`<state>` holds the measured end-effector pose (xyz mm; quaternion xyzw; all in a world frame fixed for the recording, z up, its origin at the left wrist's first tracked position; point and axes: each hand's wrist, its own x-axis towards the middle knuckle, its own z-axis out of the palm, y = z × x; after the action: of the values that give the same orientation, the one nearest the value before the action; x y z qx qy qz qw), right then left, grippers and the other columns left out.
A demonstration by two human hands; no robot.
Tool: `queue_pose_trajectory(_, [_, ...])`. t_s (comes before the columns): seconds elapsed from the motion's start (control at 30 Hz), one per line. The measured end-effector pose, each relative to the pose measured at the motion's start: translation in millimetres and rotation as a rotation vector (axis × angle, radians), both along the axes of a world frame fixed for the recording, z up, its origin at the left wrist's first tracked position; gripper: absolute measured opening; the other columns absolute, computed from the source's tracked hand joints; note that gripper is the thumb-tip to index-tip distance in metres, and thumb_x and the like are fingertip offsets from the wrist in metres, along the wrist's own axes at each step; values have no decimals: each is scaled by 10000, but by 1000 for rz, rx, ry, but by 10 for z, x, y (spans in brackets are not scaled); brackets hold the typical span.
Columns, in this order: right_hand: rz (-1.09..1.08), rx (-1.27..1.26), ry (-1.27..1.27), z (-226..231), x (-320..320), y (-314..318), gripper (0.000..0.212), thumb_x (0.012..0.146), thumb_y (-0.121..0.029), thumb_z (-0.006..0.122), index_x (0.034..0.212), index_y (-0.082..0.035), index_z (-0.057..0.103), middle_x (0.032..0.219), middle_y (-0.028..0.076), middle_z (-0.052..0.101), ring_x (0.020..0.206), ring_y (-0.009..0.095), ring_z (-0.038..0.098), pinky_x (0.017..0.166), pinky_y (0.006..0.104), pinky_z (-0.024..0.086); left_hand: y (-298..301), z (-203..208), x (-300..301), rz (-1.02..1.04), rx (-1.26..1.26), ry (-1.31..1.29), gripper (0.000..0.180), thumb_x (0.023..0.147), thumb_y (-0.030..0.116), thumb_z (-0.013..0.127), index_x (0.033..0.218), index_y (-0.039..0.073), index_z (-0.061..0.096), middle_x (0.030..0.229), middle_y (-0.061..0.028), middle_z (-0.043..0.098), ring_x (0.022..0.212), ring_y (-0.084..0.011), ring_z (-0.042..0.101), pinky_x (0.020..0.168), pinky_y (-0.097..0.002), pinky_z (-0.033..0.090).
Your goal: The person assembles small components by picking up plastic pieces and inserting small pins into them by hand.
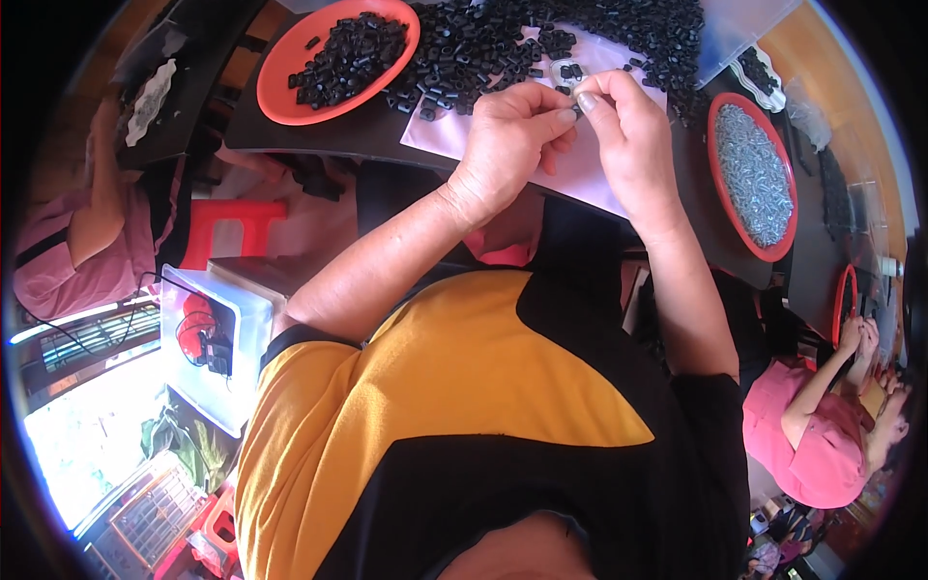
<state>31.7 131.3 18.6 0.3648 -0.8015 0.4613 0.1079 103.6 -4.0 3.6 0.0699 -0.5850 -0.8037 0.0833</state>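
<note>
My left hand (pixel 512 140) and my right hand (pixel 633 140) meet over a pale pink sheet (pixel 435 137) on the dark table. Both are closed, thumb against fingers, their tips almost touching. A tiny dark piece seems to sit at the fingertips; it is too small and covered to name. Just beyond them lies a small clear round item (pixel 559 70) with a few black pieces at it. A heap of small black tube-like parts (pixel 464 58) spreads along the far side of the sheet.
On the left stands an orange-red plate (pixel 268 89) holding more black parts. To the right is a red basin (pixel 716 159) full of small silver metal pieces (pixel 754 179). A co-worker in pink (pixel 807 435) sits at the right, another person (pixel 87 237) at the left. A red stool (pixel 232 217) stands below.
</note>
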Motion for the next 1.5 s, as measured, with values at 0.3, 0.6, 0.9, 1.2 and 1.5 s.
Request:
queue_pose_trajectory(0.3, [113, -112, 127, 96, 80, 12, 187, 837, 104, 579, 968, -24, 619, 863, 75, 683, 767, 190, 681, 679, 275, 521, 10, -8, 10, 16, -40, -3, 101, 903, 43, 599, 962, -30, 636, 768, -65, 645, 643, -107, 586, 538, -228, 465])
queue_pose_trajectory(0.6, [133, -76, 89, 155, 26, 68, 264, 770, 145, 546, 926, -30, 668, 834, 69, 715, 749, 160, 696, 678, 255, 536, 31, -17, 33, 28, -70, 20, 100, 902, 67, 615, 955, -12, 646, 760, -44, 643, 648, -85, 580, 533, -215, 455])
queue_pose_trajectory(0.9, [125, 2, 18, 236, -2, 74, 259, 753, 129, 566, 910, -43, 681, 803, 60, 717, 729, 146, 698, 657, 260, 537, 29, 0, 44, 13, -99, 30, 106, 900, 77, 616, 959, -6, 646, 755, -35, 638, 637, -69, 565, 532, -206, 450])
queue_pose_trajectory(1.2, [196, 197, 543, 314, 10, -4, 248, 667, 104, 576, 822, -89, 574, 728, 46, 637, 674, 254, 644, 599, 354, 497, 46, -52, 23, 20, -146, 33, 91, 894, 50, 608, 943, -19, 641, 753, -34, 624, 641, -73, 564, 513, -212, 452])
queue_pose_trajectory(1.5, [177, 63, 354, 196, 17, -34, 285, 664, 89, 574, 868, -110, 585, 748, 38, 642, 670, 260, 629, 601, 378, 499, 47, -71, 29, 36, -142, 64, 69, 878, 33, 616, 915, -21, 636, 754, -34, 622, 650, -80, 577, 509, -214, 454])
